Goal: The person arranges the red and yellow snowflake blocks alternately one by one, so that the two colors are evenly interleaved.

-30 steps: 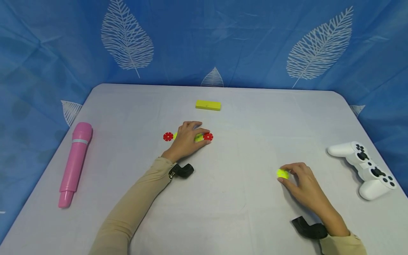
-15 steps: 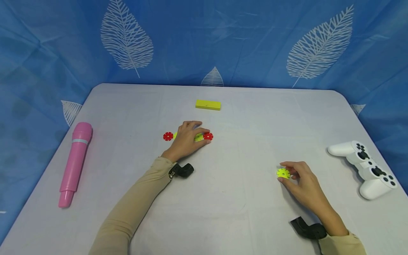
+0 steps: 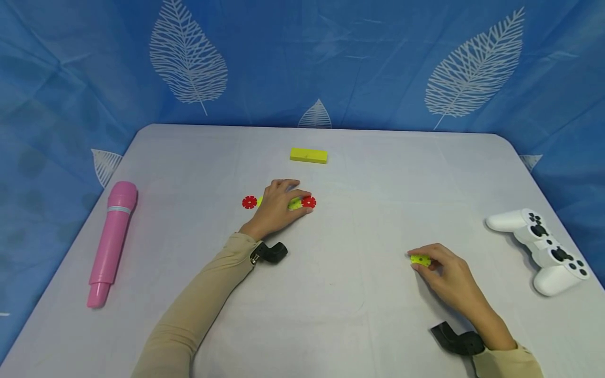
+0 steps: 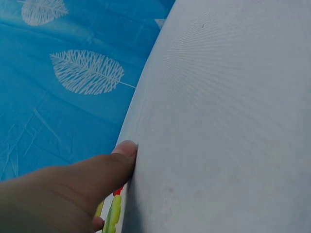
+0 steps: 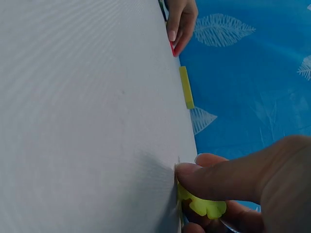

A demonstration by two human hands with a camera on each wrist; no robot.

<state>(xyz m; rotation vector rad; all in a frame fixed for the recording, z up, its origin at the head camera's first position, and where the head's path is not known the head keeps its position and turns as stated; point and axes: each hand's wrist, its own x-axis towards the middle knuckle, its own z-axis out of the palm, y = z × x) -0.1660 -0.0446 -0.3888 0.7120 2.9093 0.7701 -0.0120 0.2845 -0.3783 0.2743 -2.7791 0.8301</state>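
Observation:
A short row of flat notched discs lies on the table's left-middle, a red disc (image 3: pixel 249 202) at its left end and another red disc (image 3: pixel 309 202) at its right end. My left hand (image 3: pixel 274 207) reaches over the row and hides its middle; thumb and index finger frame the right red disc from both sides. Beside that disc, a yellow-green disc (image 3: pixel 295 203) shows under the fingers. Farther right, my right hand (image 3: pixel 451 278) pinches a yellow-green notched disc (image 5: pixel 209 206) between thumb and fingertips, partly covered by them. In the left wrist view the thumb (image 4: pixel 124 155) blocks most of the row.
Behind the row, a yellow block (image 3: pixel 308 155) lies toward the table's back edge. A pink microphone-shaped toy (image 3: pixel 112 241) is at the far left, a white game controller (image 3: pixel 539 252) at the far right. Blue leaf-patterned cloth (image 3: pixel 368 63) hangs around the table.
The disc in my right hand has turned, from its face showing to a more edge-on tilt, and the right fingertips have shifted slightly. My left hand has stayed still.

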